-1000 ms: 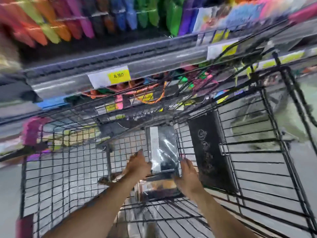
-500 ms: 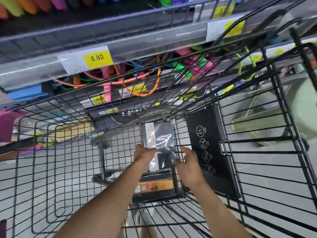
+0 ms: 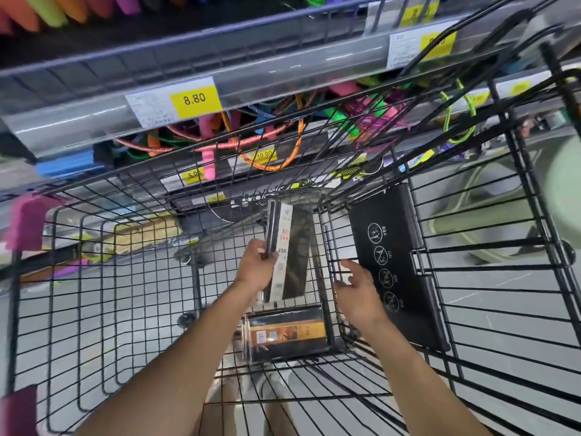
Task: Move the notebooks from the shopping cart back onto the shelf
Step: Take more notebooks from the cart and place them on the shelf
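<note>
We log our left hand [image 3: 256, 269] gripping one wrapped notebook [image 3: 287, 251] upright inside the shopping cart [image 3: 125, 278], our right hand [image 3: 358, 286] spread empty beside it.

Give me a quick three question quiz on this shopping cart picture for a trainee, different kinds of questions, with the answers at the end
1. True or false: the left hand is gripping a notebook lifted above the cart floor.
2. What is the right hand doing? A) holding a notebook B) open, holding nothing C) gripping the shelf
3. Fill in: the yellow price tag on the shelf edge reads ____.

Key:
1. True; it holds the notebook by its left edge.
2. B; the fingers are spread beside the black sign panel.
3. 8.80. A second wrapped notebook pack lies in the cart.
</note>
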